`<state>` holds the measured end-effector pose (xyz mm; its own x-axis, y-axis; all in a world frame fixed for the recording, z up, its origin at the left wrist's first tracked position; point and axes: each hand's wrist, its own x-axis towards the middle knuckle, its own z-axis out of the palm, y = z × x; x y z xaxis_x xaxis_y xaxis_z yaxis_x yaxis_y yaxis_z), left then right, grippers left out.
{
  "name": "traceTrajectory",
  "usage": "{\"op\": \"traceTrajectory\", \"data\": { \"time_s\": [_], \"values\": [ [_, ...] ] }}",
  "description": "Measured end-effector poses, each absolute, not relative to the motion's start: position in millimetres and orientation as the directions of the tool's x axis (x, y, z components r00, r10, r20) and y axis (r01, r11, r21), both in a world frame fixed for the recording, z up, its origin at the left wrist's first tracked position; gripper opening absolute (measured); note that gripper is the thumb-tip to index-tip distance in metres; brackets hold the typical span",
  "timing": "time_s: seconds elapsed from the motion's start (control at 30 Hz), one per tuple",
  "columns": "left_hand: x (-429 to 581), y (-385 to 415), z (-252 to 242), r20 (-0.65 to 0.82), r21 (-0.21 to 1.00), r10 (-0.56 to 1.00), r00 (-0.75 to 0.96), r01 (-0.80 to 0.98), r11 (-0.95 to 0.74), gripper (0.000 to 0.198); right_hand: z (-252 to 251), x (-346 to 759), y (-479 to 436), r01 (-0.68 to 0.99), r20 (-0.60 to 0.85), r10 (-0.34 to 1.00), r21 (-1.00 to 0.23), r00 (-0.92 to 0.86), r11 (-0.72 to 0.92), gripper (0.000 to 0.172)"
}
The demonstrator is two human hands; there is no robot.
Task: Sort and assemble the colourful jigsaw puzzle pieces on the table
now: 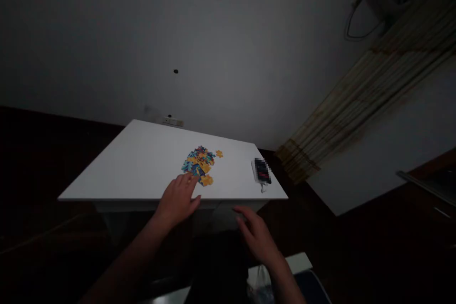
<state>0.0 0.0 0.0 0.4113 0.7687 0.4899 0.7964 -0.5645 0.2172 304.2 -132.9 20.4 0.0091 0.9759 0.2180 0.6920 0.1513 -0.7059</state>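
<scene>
Your left hand (178, 202), open and empty, rests on the near edge of the desk (117, 171) just before the heaped jigsaw puzzle pieces (198, 164), while your right hand (257, 238), loosely open and empty, hangs below that edge.

white table (121, 166) stood at center of frame, a wall socket (173, 121) just behind its far edge. pixelated dark object (262, 171) lay at the table's right edge. slatted blind (366, 95) hung slanting down the right side; black cable (359, 28) looped at upper right on the grey wall (142, 33).
</scene>
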Motion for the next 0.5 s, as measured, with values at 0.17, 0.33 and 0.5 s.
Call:
{"op": "traceTrajectory", "data": {
  "time_s": [0.17, 0.33, 0.5],
  "values": [
    [15, 47, -13, 0.305, 0.343, 0.863, 0.402, 0.8, -0.493, 0.085, -4, 288, -20, 0.86, 0.241, 0.962, -0.456, -0.128, 0.228, 0.056],
    [9, 72, -21, 0.157, 0.403, 0.885, 0.439, 0.79, -0.463, 0.095, -21, 284, 61, 0.968, 0.081, 0.994, -0.234, -0.068, 0.085, 0.07],
    [8, 91, -22, 0.124, 0.411, 0.877, 0.465, 0.78, -0.472, 0.1, -16, 275, 119, 0.973, 0.097, 0.995, -0.228, -0.005, 0.027, 0.072]
  ]
}}
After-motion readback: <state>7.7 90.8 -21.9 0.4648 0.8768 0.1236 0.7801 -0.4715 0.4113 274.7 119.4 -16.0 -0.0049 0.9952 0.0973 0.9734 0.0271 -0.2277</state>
